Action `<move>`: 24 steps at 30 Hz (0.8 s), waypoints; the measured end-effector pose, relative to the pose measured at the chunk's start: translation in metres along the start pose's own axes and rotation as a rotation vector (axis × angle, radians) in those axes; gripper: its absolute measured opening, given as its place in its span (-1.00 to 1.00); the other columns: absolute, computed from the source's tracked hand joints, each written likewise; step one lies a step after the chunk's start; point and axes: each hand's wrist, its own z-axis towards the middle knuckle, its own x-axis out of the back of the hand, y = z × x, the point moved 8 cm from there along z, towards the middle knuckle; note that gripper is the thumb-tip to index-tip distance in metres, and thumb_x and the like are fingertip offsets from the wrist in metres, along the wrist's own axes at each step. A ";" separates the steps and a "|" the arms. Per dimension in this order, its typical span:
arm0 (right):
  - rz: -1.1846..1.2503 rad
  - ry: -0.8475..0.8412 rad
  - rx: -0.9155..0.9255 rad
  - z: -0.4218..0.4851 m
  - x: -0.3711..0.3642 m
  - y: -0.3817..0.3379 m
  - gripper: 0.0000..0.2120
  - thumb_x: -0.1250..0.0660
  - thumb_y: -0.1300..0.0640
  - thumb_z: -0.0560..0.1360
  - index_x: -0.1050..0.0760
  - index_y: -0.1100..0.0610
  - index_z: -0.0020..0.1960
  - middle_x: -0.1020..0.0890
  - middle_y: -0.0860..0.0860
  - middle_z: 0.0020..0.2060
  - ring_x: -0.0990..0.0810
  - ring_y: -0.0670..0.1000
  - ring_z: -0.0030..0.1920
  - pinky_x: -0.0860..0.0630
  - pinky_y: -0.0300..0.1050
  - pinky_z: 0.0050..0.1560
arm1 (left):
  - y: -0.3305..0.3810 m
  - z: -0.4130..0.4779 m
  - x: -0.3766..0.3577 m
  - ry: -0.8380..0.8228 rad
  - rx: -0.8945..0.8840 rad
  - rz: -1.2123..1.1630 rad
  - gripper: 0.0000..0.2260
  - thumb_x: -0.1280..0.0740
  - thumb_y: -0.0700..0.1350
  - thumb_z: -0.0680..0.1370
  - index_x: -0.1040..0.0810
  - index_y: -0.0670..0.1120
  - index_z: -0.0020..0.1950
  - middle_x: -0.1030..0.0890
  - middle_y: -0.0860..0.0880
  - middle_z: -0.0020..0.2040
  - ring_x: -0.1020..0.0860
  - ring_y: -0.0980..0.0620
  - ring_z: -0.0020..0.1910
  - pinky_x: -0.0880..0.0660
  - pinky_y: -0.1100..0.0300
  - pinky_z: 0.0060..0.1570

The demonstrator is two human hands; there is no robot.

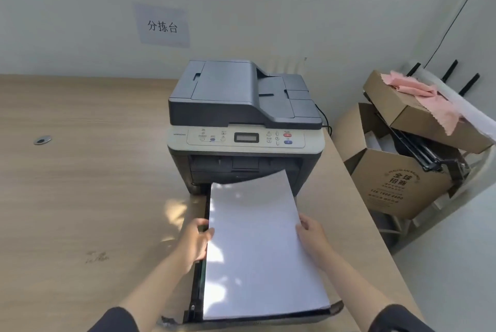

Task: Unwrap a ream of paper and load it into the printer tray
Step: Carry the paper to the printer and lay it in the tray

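Wooden desk [80, 184] carries a grey printer [243, 127] against a pale wall. Between the hands, a white paper stack [257, 248] lies over the pulled-out tray [197, 291], far edge tilted up. Left hand [194, 240] and right hand [312, 235] each grip one side edge.

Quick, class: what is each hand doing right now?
Left hand: closed on the left edge of the paper stack.
Right hand: closed on the stack's right edge.
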 end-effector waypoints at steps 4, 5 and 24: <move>-0.028 0.017 -0.108 0.011 -0.003 0.024 -0.64 -0.04 0.42 0.50 -0.57 0.22 0.04 -0.65 0.29 0.04 -0.63 0.26 0.02 -0.55 0.14 0.10 | -0.009 0.010 -0.006 0.048 0.065 -0.025 -0.82 -0.20 -0.26 0.59 -0.38 -0.24 0.18 -0.49 -0.17 -0.20 -0.49 -0.23 -0.06 -0.40 0.07 -0.24; -0.032 0.024 -0.136 0.015 -0.004 0.029 -0.65 -0.04 0.42 0.50 -0.57 0.26 0.06 -0.65 0.29 0.03 -0.63 0.18 -0.05 -0.56 0.08 0.03 | -0.011 0.013 -0.007 0.048 0.099 -0.039 -0.86 -0.20 -0.25 0.59 -0.39 -0.21 0.14 -0.53 -0.19 -0.14 -0.49 -0.29 0.07 -0.44 0.02 -0.15; -0.238 0.063 -0.241 0.064 -0.026 0.051 -0.61 -0.01 0.43 0.49 -0.48 0.32 0.21 -0.56 0.13 0.02 -0.46 0.05 -0.04 -0.33 -0.24 -0.04 | -0.020 0.059 -0.006 0.044 0.096 0.222 -0.65 -0.21 -0.32 0.55 -0.39 -0.24 0.35 -0.58 -0.25 -0.02 -0.54 -0.16 -0.13 -0.55 -0.06 0.00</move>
